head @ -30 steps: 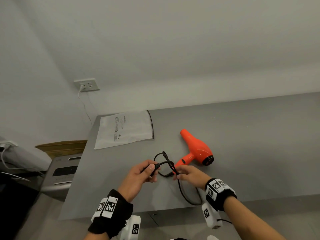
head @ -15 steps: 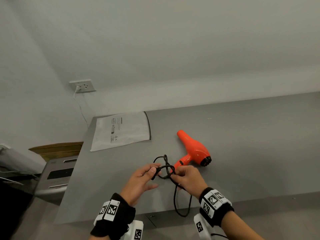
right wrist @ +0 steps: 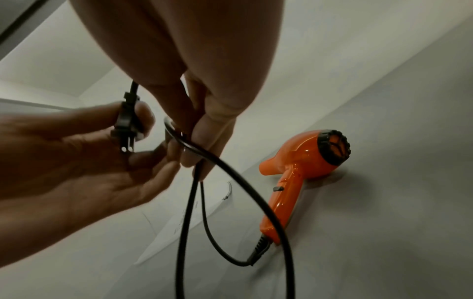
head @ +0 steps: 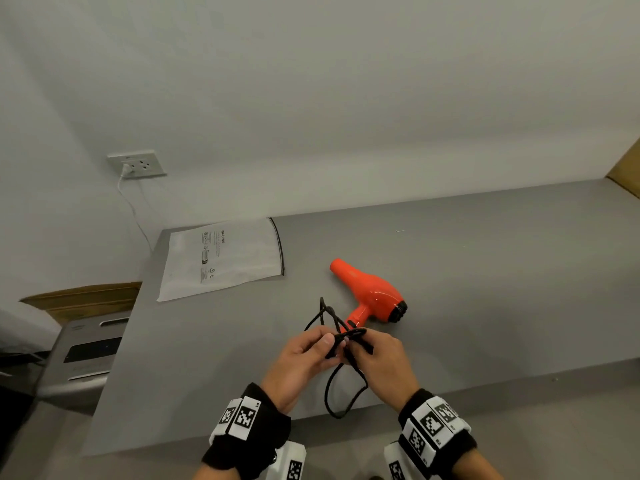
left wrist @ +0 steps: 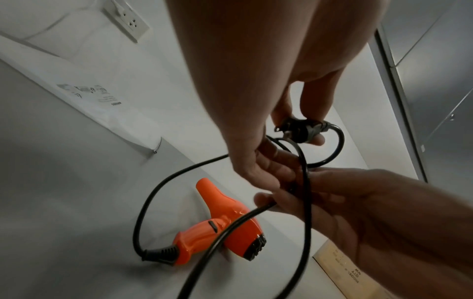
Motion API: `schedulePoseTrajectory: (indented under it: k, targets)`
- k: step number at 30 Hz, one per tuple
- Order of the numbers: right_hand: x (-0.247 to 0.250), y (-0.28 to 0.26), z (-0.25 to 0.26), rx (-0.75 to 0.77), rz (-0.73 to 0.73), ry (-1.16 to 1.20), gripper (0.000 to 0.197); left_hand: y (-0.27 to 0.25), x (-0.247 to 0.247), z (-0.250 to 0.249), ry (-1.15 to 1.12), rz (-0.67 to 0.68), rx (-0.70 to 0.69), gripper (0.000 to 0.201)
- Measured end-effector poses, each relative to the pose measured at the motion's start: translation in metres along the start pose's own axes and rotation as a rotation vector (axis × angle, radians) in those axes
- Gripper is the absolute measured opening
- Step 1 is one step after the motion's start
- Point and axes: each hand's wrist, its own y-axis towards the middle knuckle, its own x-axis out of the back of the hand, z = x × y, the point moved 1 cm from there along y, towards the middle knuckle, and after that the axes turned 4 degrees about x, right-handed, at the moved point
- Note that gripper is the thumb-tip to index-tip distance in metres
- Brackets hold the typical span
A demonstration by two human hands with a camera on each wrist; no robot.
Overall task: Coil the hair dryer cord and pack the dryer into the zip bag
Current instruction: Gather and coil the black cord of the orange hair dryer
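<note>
An orange hair dryer (head: 372,295) (left wrist: 222,226) (right wrist: 302,161) lies on its side on the grey table (head: 485,271). Its black cord (head: 343,393) (left wrist: 179,176) (right wrist: 230,172) runs from the handle up to both hands, and one loop hangs over the table's front edge. My left hand (head: 304,358) (left wrist: 289,129) pinches the black plug (left wrist: 299,129) (right wrist: 126,123) between thumb and fingers. My right hand (head: 377,358) (right wrist: 189,141) pinches gathered cord loops right beside it. The white zip bag (head: 225,261) (left wrist: 84,97) lies flat at the table's back left.
A wall socket (head: 136,164) with a white cable plugged in sits above the table's left end. A grey metal appliance (head: 83,358) and a cardboard box (head: 86,299) stand left of the table. More cardboard (head: 627,171) shows at the far right.
Both hands have come closer together, with more cord gathered between them. The loop hanging over the front edge has shortened. The dryer has not moved.
</note>
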Motion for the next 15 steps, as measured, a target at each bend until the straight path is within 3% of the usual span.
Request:
schedulePoseTrajectory:
  k: [6,9,11,15]
  targets:
    - [0.01,0.002,-0.009,-0.066,-0.054,0.091,0.026,-0.003,-0.007,0.001,0.091,0.024,-0.07,0.02]
    - [0.028,0.004,-0.005,-0.139,-0.148,0.188,0.024,-0.001,0.006,0.002,0.519,-0.106,-0.149,0.017]
    - [0.037,0.005,0.004,-0.109,-0.165,0.212,0.021,0.003,0.016,0.006,0.731,-0.192,-0.178,0.014]
    - [0.026,-0.002,0.033,-0.026,0.027,0.38,0.016,0.01,0.015,0.014,0.792,-0.378,-0.12,0.008]
